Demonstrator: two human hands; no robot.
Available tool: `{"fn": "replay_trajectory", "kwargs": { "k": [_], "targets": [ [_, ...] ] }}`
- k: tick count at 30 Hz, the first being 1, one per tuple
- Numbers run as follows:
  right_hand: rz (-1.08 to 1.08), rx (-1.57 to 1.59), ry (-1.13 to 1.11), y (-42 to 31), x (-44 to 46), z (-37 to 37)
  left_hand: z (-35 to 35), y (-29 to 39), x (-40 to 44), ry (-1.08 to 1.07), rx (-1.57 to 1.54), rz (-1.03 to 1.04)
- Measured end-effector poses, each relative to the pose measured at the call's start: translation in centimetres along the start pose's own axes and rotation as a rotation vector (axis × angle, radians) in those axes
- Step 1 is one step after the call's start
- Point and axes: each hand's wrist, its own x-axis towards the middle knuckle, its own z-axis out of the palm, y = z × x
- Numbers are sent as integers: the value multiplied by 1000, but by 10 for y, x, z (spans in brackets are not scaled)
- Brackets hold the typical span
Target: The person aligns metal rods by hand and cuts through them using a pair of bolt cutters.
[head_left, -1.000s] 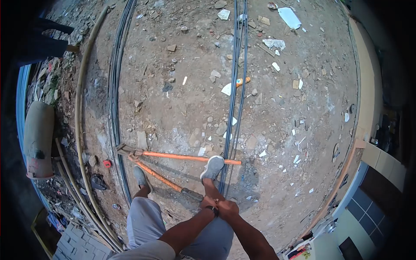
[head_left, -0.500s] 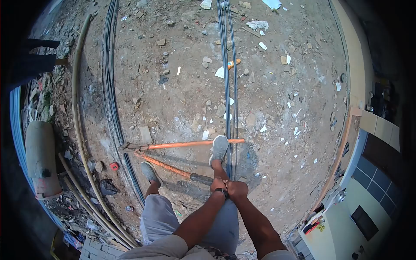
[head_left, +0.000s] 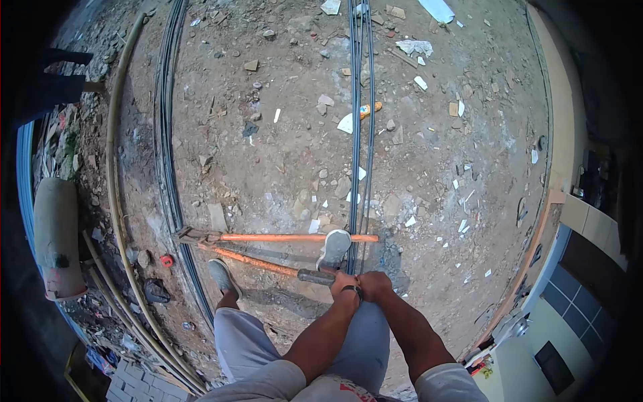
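Observation:
A long bolt cutter with orange handles (head_left: 268, 238) lies low over the ground. Its jaws (head_left: 192, 236) are at the bundle of dark steel rods (head_left: 171, 194) on the left. My left hand (head_left: 344, 285), with a dark band at the wrist, is closed around the black grip (head_left: 315, 276) of the nearer handle. Right beside it, my right hand (head_left: 374, 285) is closed at that handle's end; its fingers are partly hidden. My grey shoe (head_left: 334, 246) presses on the farther handle. The other shoe (head_left: 222, 275) stands near the jaws.
A second rod bundle (head_left: 355, 161) runs under my shoe. Left are a bamboo pole (head_left: 114, 134), a concrete cylinder (head_left: 56, 221), a red tape measure (head_left: 167, 260) and another person's dark-clothed leg (head_left: 63, 88). Rubble and tile shards litter the dirt; a wall (head_left: 566, 100) bounds the right.
The nearer handle has swung toward the farther one, so the gap between the bolt cutter's handles is narrower. Both hands stay on the grip. The whole view has shifted slightly.

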Motion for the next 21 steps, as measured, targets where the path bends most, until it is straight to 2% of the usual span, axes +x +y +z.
{"fn": "replay_trajectory", "kwargs": {
  "k": [1,4,8,11,14,17,20,21],
  "targets": [
    [51,-4,-41,2,3,5,-4,5,-14,34,125,19],
    [57,-24,-87,-21,-21,-9,-19,3,-10,-95,-1,-79],
    [46,-48,-36,-25,-25,11,-35,-1,1,-200,10,-90],
    [49,33,-19,-25,-28,12,-29,-18,39,-265,91,-119],
    [14,64,-30,-8,-16,17,-15,-14,15,-66,-85,-109],
    [-13,68,-67,10,4,20,8,-43,60,-70,-183,-96],
    [-9,23,-106,25,26,25,27,-57,99,-181,-270,-128],
    [-6,20,-89,30,33,30,23,-50,74,-270,-214,-147]
  ]
}}
